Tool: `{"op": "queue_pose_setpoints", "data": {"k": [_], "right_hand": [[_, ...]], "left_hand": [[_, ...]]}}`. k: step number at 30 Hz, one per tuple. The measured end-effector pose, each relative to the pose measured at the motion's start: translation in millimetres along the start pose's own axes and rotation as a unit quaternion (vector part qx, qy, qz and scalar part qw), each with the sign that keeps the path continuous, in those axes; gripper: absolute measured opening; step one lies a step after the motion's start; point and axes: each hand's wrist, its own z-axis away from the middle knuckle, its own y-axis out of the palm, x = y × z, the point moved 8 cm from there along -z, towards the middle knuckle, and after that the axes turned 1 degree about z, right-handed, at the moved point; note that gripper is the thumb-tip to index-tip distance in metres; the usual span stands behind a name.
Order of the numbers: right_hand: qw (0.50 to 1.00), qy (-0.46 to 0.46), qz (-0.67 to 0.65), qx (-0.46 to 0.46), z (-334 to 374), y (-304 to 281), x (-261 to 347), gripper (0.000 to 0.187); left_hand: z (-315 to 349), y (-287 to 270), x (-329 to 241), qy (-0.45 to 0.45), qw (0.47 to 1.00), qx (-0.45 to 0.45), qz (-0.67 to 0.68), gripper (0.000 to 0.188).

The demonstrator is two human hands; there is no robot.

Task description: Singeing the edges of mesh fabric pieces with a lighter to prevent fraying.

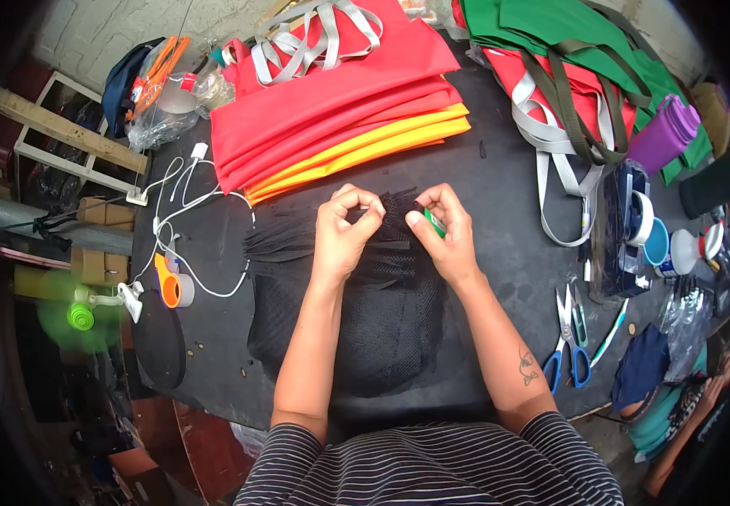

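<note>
Black mesh fabric (382,337) lies on the dark table in front of me, its upper part gathered into strips and folds. My left hand (348,232) is over the gathered part, thumb and forefinger pinched together. Whatever that pinch holds is too small to make out. Just to the right, my right hand (447,232) is closed around a small green object (435,223), mostly hidden by the fingers. Its fingertips are beside the dark upper edge of the mesh. A short gap separates the two hands.
Folded red and yellow fabric (339,126) is stacked beyond my hands. Scissors (567,341) and thread snips (580,316) lie at right, near a purple tumbler (664,135). At left are a white cable (158,223), a tape dispenser (172,282) and a green fan (80,314).
</note>
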Motion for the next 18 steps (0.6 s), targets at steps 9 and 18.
{"op": "queue_pose_setpoints", "data": {"k": [9, 18], "right_hand": [[0.995, 0.099, -0.01, -0.013, 19, -10, -30, 0.027], [0.987, 0.033, 0.155, 0.021, 13, -3, -1, 0.02]], "left_hand": [[5, 3, -2, -0.07, 0.997, -0.04, -0.019, 0.021], [4, -2, 6, -0.066, 0.953, 0.009, -0.297, 0.019]]}}
